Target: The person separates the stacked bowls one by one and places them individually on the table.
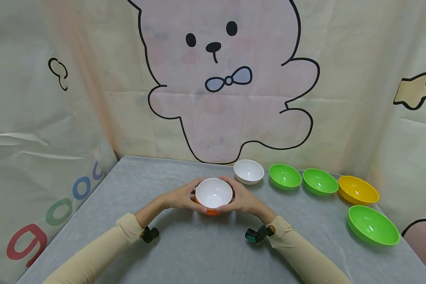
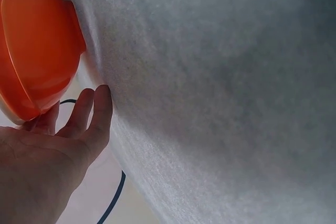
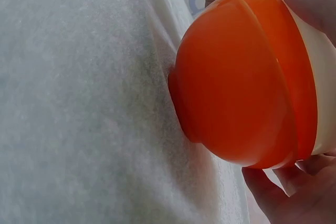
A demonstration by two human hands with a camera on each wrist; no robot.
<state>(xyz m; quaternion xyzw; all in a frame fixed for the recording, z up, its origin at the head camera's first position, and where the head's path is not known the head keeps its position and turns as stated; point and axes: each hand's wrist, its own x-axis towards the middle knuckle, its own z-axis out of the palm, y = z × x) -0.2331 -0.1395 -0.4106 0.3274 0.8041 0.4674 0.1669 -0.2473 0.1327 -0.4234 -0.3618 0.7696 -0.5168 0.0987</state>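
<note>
Both hands hold a nested stack of bowls at the middle of the grey table. A white bowl (image 1: pixel 213 193) is on top, set into orange bowls (image 3: pixel 226 82) whose stepped rims show in the right wrist view. My left hand (image 1: pixel 182 195) grips the stack from the left side, its thumb at the near side. From the right, my right hand (image 1: pixel 244 201) grips it likewise, thumb also in front. In the left wrist view the foot of the orange bowl (image 2: pixel 47 45) is close to the table cloth, and some left fingers (image 2: pixel 100 114) spread below it.
Behind to the right stands another white bowl (image 1: pixel 249 172). Green bowls (image 1: pixel 285 176), a yellow bowl (image 1: pixel 358 190) and a larger green bowl (image 1: pixel 374 225) curve along the table's (image 1: pixel 198 252) right side. A printed curtain (image 1: pixel 216 118) hangs behind.
</note>
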